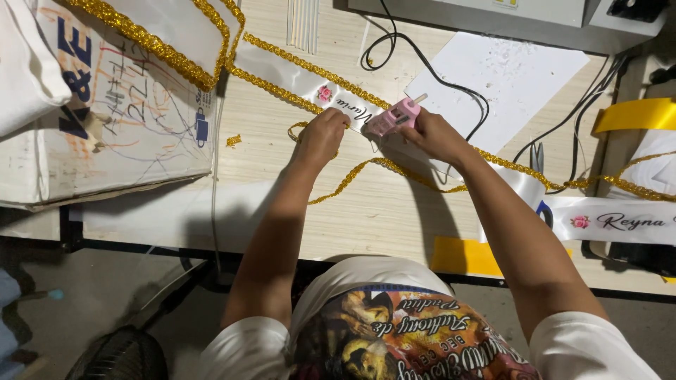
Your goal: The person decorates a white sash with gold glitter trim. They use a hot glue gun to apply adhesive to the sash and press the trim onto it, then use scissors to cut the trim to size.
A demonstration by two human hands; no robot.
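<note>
Cardboard box (134, 119) with scribbles sits left on the counter (380, 211). Far side: white paper sheet (507, 77), black cables (422, 70), scissors (537, 158). Yellow ribbon roll (634, 114) at right; fan (116, 355) on the floor.

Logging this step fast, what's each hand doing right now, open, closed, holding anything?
Left hand: fingers closed, pinching the gold trim against the white ribbon.
Right hand: closed around the pink glue gun.
</note>
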